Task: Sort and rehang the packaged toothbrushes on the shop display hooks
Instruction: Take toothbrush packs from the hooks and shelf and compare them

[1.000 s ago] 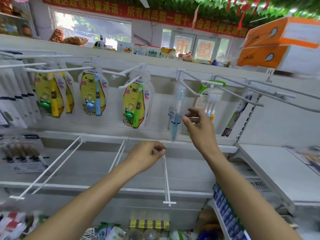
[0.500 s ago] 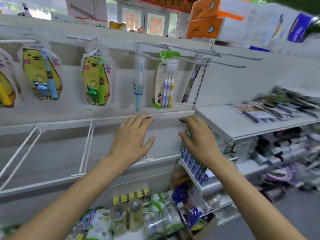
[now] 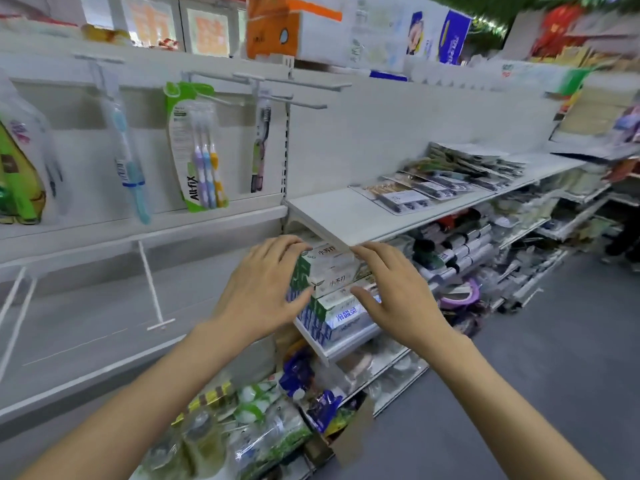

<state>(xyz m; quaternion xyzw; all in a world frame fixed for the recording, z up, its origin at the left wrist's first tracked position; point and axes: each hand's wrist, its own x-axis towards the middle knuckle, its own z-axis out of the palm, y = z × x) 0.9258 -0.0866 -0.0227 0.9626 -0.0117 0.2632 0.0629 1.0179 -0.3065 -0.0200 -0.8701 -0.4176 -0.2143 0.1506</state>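
Packaged toothbrushes hang on the white display hooks at upper left: a blue single brush (image 3: 130, 157), a green All-fix three-pack (image 3: 199, 147) and a dark brush pack (image 3: 260, 140). More flat toothbrush packs (image 3: 446, 180) lie in a row on the white shelf (image 3: 332, 213) to the right. My left hand (image 3: 266, 285) and my right hand (image 3: 394, 289) hover with fingers spread and hold nothing, in front of stacked green-and-white boxes (image 3: 329, 271) under that shelf.
An empty hook (image 3: 152, 285) juts out of the lower panel at left. A cardboard box of bagged goods (image 3: 256, 420) stands on the floor below my arms. Orange and white cartons (image 3: 294, 26) sit on top of the shelving. The grey aisle floor (image 3: 540, 375) runs to the right.
The view has swung right and down along the shelving. Both hands left the hooks, dropped lower and now hover at the stacked boxes under the right shelf.
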